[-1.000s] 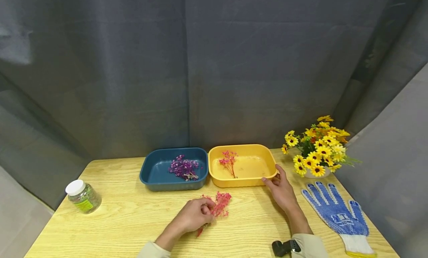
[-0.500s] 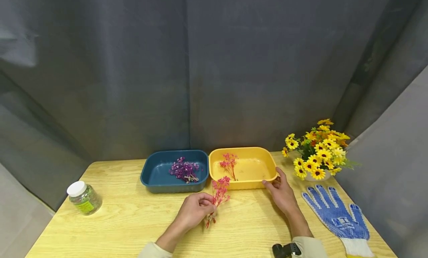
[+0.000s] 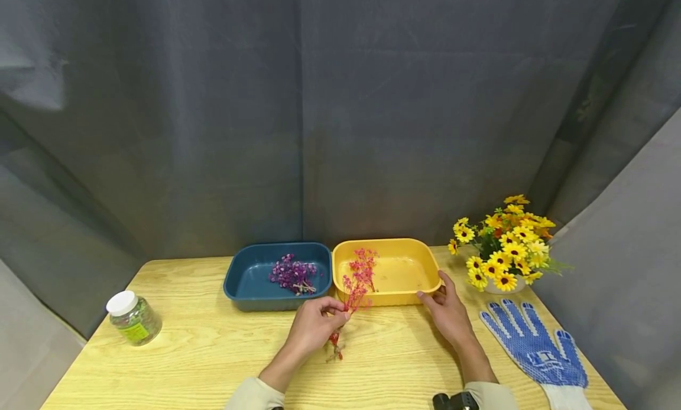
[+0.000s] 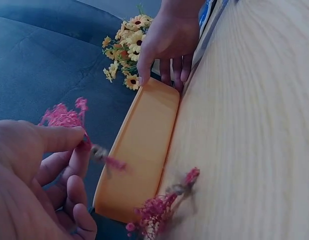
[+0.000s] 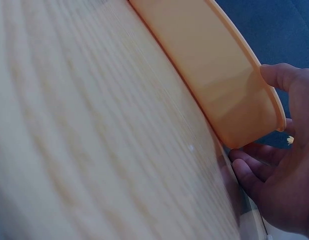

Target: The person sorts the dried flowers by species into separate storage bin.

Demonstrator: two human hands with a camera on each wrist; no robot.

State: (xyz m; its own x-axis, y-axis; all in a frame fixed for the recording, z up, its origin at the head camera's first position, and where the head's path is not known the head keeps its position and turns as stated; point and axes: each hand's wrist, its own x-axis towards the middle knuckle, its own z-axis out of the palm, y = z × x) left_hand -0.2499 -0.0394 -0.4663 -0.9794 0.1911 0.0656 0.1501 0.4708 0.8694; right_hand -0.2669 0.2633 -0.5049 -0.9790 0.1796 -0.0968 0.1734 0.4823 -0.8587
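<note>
My left hand (image 3: 314,327) pinches a sprig of pink dried flowers (image 3: 357,285) between thumb and fingers, its blossoms overlapping the front rim of the yellow tray (image 3: 412,268). Below this hand, in the left wrist view, a second pink sprig (image 4: 157,210) shows close over the table. Another pink sprig (image 3: 367,256) lies inside the yellow tray, partly covered by the held one. With the thumb on the rim and the other fingers at the end wall, my right hand (image 3: 451,318) grips the tray's front right corner.
A dark blue tray (image 3: 242,280) with purple dried flowers (image 3: 292,274) stands against the yellow one. At the left is a white-lidded jar (image 3: 135,321). Potted yellow flowers (image 3: 508,244) and a blue-and-white work glove (image 3: 542,354) are at the right. A grey curtain (image 3: 319,132) hangs behind.
My left hand has lifted the pink sprig from the table and brought it forward to the yellow tray's front edge. My right hand keeps its grip on the tray's corner.
</note>
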